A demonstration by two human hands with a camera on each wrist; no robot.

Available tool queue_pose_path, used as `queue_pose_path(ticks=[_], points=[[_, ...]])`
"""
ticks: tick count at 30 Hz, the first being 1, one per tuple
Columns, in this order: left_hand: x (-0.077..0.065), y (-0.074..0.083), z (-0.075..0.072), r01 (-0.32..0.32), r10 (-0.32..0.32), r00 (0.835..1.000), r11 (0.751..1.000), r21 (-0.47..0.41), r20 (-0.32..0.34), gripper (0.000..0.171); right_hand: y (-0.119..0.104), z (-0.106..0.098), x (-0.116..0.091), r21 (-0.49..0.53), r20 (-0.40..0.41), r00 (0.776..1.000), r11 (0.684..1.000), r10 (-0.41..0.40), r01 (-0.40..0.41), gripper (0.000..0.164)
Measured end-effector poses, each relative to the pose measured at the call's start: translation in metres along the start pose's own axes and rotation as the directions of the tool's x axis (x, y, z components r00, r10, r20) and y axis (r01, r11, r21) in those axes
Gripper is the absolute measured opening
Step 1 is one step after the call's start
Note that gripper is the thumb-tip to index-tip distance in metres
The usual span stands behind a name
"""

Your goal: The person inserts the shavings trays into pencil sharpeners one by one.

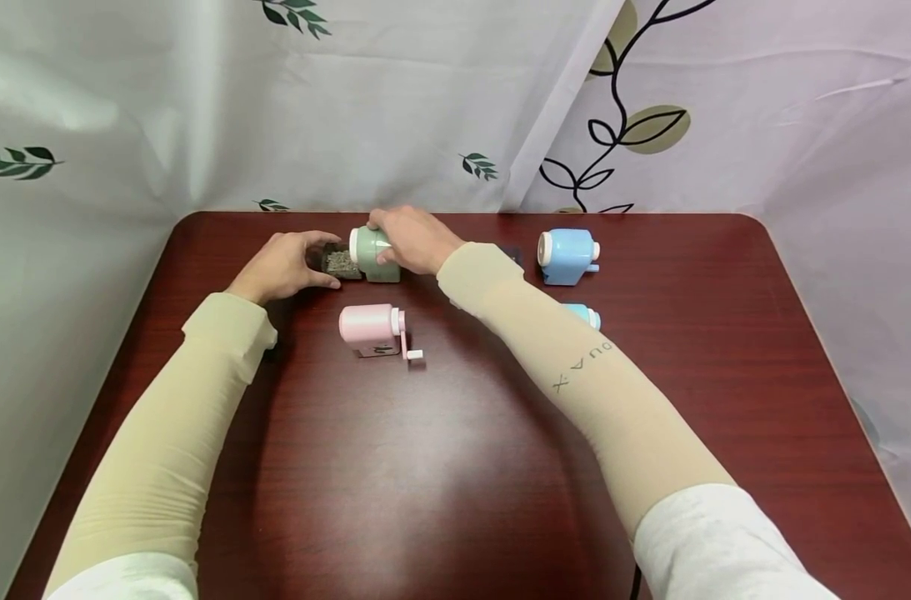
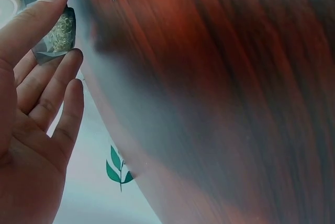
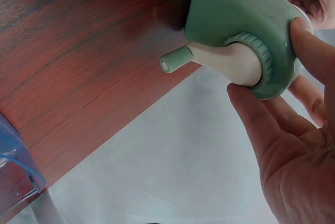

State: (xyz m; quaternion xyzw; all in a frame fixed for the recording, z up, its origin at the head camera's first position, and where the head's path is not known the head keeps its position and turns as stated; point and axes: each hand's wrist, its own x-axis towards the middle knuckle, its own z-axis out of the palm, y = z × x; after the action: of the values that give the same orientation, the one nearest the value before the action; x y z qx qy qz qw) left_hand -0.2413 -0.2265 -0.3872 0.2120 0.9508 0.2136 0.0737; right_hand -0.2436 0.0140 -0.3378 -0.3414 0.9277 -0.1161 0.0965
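Note:
A green crank pencil sharpener (image 1: 380, 250) stands toward the back left of the table. My right hand (image 1: 419, 239) grips its upper body, fingers and thumb on opposite sides. In the right wrist view, the sharpener's pale crank arm (image 3: 225, 62) with its green knob points away from the hand. At the sharpener's left is a see-through shavings drawer (image 1: 342, 264) filled with pale shavings. My left hand (image 1: 281, 265) holds that drawer between thumb and fingers, as the left wrist view also shows; part of the drawer (image 2: 64, 33) is hidden behind the thumb.
Nearer the front sits a pink crank sharpener (image 1: 368, 327). Right of my forearm stands a blue sharpener (image 1: 568, 254), with a light blue one (image 1: 584, 314) partly hidden by the sleeve. A dark object (image 1: 512, 254) shows behind the right wrist. Curtains hang behind the table.

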Motion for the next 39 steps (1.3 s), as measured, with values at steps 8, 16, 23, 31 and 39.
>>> queue_pose_path(ticks=[8,16,23,31,39], points=[[0.0016,0.0042,0.0038,0.009,-0.009,1.000,1.000,-0.006,-0.001,0.070,0.0001,0.0006,-0.0004,0.005,0.002,1.000,1.000,0.000,0.000,0.053],[0.0034,0.0058,0.0057,0.015,-0.015,1.000,1.000,-0.003,0.003,0.071,0.0000,-0.0003,0.0002,0.002,0.006,1.000,1.000,0.005,-0.005,0.054],[0.0057,0.0074,0.0073,0.006,-0.006,1.000,1.000,-0.008,0.004,0.070,0.0002,0.0001,0.0006,-0.008,0.012,1.000,1.000,0.004,-0.004,0.053],[0.0079,0.0073,0.0081,0.005,-0.005,1.000,1.000,0.010,0.008,0.072,0.0003,0.0007,0.0004,-0.013,0.011,1.000,1.000,0.006,-0.006,0.053],[0.0089,0.0073,0.0079,0.014,-0.014,1.000,1.000,0.018,0.014,0.074,-0.0005,0.0010,0.0009,-0.017,0.006,1.000,1.000,0.004,-0.004,0.053]])
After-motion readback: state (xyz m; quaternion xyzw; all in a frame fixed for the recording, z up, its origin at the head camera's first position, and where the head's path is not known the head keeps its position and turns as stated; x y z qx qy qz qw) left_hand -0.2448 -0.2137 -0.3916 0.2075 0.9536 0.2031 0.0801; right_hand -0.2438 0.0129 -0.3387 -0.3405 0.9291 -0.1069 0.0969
